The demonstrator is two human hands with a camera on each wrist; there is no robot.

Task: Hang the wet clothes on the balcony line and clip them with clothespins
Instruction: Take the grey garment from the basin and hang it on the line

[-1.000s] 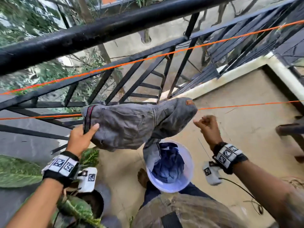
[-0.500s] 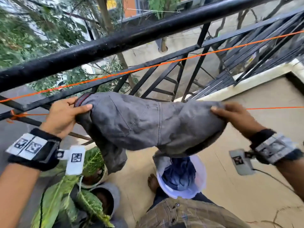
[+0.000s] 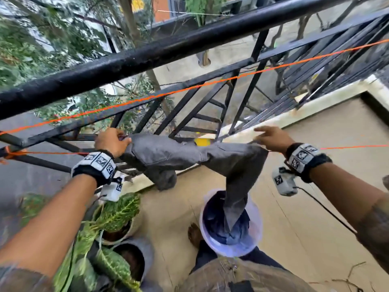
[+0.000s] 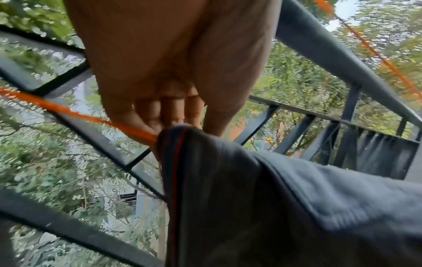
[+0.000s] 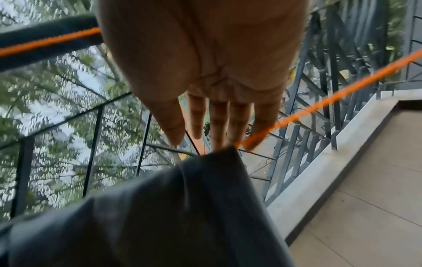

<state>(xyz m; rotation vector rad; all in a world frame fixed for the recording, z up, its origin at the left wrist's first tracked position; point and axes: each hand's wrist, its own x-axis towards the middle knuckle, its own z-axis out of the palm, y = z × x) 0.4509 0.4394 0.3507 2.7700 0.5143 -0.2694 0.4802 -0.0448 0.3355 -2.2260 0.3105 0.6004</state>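
Grey garment (image 3: 168, 153) drapes the orange line (image 3: 349, 147); left hand (image 3: 111, 142) grips it, right hand (image 3: 271, 137) spread loose.

The grey trousers (image 3: 179, 153), bunched a second ago, now lie spread along the lower orange line (image 3: 347, 147) (one leg trails into the bucket (image 3: 255, 237)). The left hand (image 3: 110, 141) now grips the waistband at the line; the right hand (image 3: 271, 137) has loosened, fingers straight at the far edge.
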